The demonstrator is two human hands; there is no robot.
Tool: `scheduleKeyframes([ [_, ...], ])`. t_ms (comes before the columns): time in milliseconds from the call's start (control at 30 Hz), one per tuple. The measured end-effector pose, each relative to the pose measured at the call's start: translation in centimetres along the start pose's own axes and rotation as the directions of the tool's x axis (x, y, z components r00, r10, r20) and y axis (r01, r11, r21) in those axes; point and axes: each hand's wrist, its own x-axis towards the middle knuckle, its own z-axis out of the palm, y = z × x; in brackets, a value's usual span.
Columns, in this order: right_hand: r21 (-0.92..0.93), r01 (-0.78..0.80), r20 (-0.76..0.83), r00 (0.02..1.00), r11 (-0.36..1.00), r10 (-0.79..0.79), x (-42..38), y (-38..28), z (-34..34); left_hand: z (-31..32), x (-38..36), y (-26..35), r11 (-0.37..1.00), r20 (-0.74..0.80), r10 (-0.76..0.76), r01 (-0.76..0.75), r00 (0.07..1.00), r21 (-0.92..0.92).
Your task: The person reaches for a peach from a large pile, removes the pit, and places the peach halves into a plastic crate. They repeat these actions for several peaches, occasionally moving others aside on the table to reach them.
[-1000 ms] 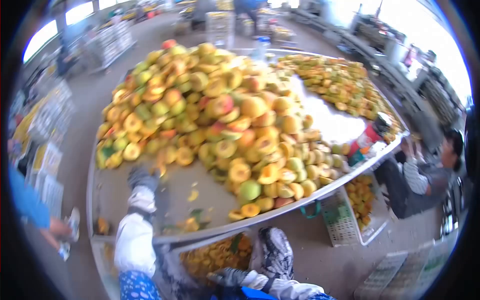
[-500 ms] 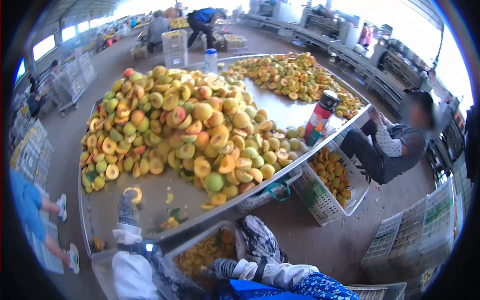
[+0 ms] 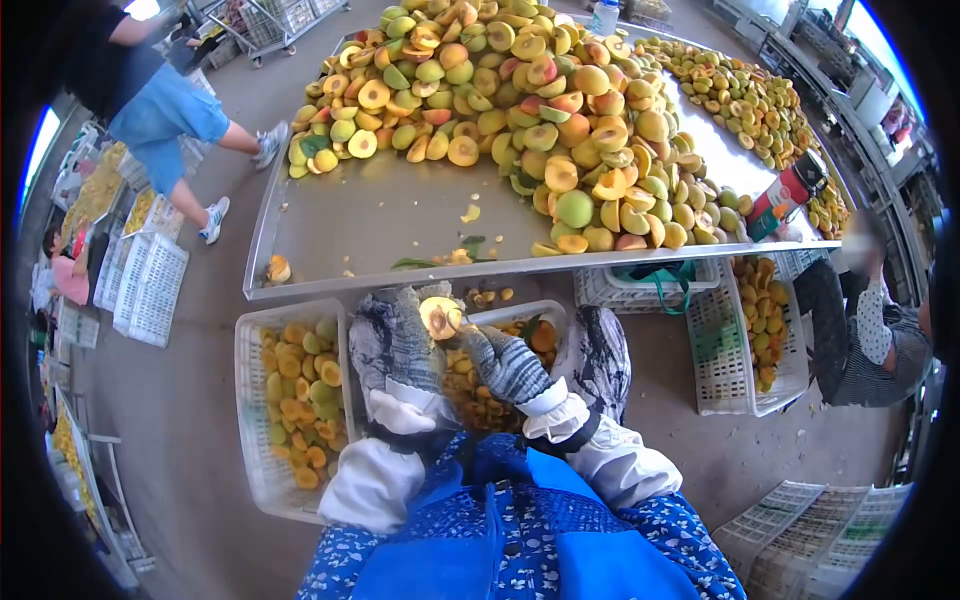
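Observation:
My left hand (image 3: 415, 340), in a grey knitted glove, is closed around a peach half (image 3: 440, 318), its cut face turned up. Close beside it on the right, my right hand (image 3: 505, 365), in a striped grey glove, has its curled fingers pointing at the fruit; whether they grip a small tool is hidden. Both hands are above a crate (image 3: 550, 309) of peach pieces between my knees. In front of me, a metal table (image 3: 390, 215) bears a large heap of halved peaches (image 3: 560, 130).
A white crate of peach halves (image 3: 245, 400) stands at my left, another crate (image 3: 708, 375) to the right. A seated person (image 3: 885, 340) is at the far right; someone in blue shorts (image 3: 165, 120) walks at upper left. A red bottle (image 3: 785, 195) stands on the table.
My left hand has come back from over the table to my lap with the peach half. My right hand has met it there. The view has tilted down, and the walker shows more fully.

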Motion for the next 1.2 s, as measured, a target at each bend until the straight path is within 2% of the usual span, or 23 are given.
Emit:
scheduleKeyframes([
  [33,-0.032,-0.024,0.002,1.0,0.999,0.024,0.0,0.1,0.3,1.5,-0.3,2.0,1.0,0.005,0.002,-0.002,1.0,-0.005],
  [67,-0.064,-0.049,0.005,0.999,0.997,0.049,0.0,0.4,0.6,2.9,-1.2,5.0,0.853,0.06,0.168,-0.114,0.984,-0.509],
  [100,-0.068,-0.054,0.004,0.998,0.996,0.055,-0.2,0.8,0.9,3.6,-1.7,6.6,0.462,0.023,0.33,-0.14,0.944,-0.876],
  [133,-0.143,-0.034,0.024,0.999,0.989,0.038,-0.3,1.2,1.2,3.7,-0.4,5.1,0.459,0.024,0.326,-0.136,0.945,-0.878],
  [167,-0.215,-0.011,0.046,0.999,0.977,0.021,-0.4,1.4,1.5,3.8,1.6,2.3,0.752,0.009,0.195,-0.144,0.981,-0.643],
  [200,-0.144,-0.109,0.053,0.992,0.984,0.118,-0.3,0.9,1.4,3.9,2.8,1.9,0.941,-0.055,0.078,-0.092,0.995,-0.325],
  [300,-0.124,-0.167,0.113,0.977,0.978,0.181,-0.4,0.5,1.7,5.2,2.5,1.1,0.913,-0.235,0.019,-0.113,0.972,-0.393],
  [333,-0.071,0.027,0.007,1.0,0.997,-0.027,-0.6,0.6,2.0,5.1,2.2,0.7,0.914,-0.235,0.019,-0.112,0.972,-0.39],
  [433,-0.056,0.047,0.02,0.999,0.997,-0.045,-0.9,0.5,2.2,5.1,1.4,0.3,0.971,-0.209,-0.087,0.036,0.974,-0.236],
  [500,-0.049,0.046,0.023,0.999,0.998,-0.045,-1.3,0.5,2.2,5.7,1.7,1.0,0.977,-0.299,0.213,-0.195,0.93,0.089],
  [600,-0.146,0.132,0.023,0.991,0.98,-0.13,-1.7,0.6,2.0,5.9,1.4,1.0,0.963,-0.317,0.245,-0.191,0.916,0.192],
  [700,-0.083,-0.252,0.166,0.95,0.964,0.263,-2.1,0.6,1.6,6.3,1.3,1.0,0.923,-0.341,0.307,-0.189,0.889,0.336],
  [733,-0.084,-0.261,0.165,0.948,0.962,0.272,-2.3,0.6,1.4,6.6,1.2,0.9,0.906,-0.347,0.324,-0.183,0.88,0.382],
  [767,-0.019,-0.292,0.191,0.938,0.956,0.29,-2.4,0.5,1.2,6.6,1.1,0.6,0.908,-0.344,0.317,-0.178,0.884,0.38],
  [800,0.045,-0.32,0.218,0.927,0.946,0.304,-2.6,0.5,1.0,6.5,1.2,0.5,0.993,-0.338,0.105,-0.118,0.935,-0.019],
  [833,0.047,-0.325,0.218,0.926,0.945,0.308,-3.0,0.9,1.0,6.5,1.3,0.4,0.912,-0.249,-0.091,-0.02,0.964,-0.41],
  [900,0.175,0.136,0.132,0.978,0.975,-0.16,-3.9,2.7,1.1,6.5,1.1,1.4,0.859,-0.189,-0.2,0.079,0.961,-0.506],
  [967,0.181,0.073,0.25,0.961,0.981,-0.118,-4.6,3.9,0.3,6.6,0.9,4.0,0.784,-0.121,-0.305,0.177,0.945,-0.596],
  [1033,-0.085,0.286,0.312,0.918,0.955,-0.247,-4.3,4.6,-0.9,6.7,0.9,6.3,0.907,-0.053,-0.159,0.124,0.986,-0.402],
  [1067,-0.096,0.435,0.262,0.879,0.895,-0.399,-4.0,5.2,-1.1,6.1,1.8,4.6,0.924,0.087,-0.141,0.162,0.986,-0.346],
  [1100,-0.095,0.432,0.263,0.88,0.897,-0.396,-3.8,5.6,-1.5,6.1,1.8,4.7,0.923,0.088,-0.144,0.166,0.986,-0.347],
  [1167,0.214,-0.124,0.498,0.867,0.969,0.001,-3.2,6.2,-2.2,6.2,1.9,5.3,0.964,0.107,-0.159,0.177,0.981,-0.197],
  [1200,0.185,-0.24,0.557,0.825,0.953,0.099,-2.9,6.1,-2.2,6.2,2.0,5.1,0.977,0.099,-0.118,0.134,0.988,-0.169],
])
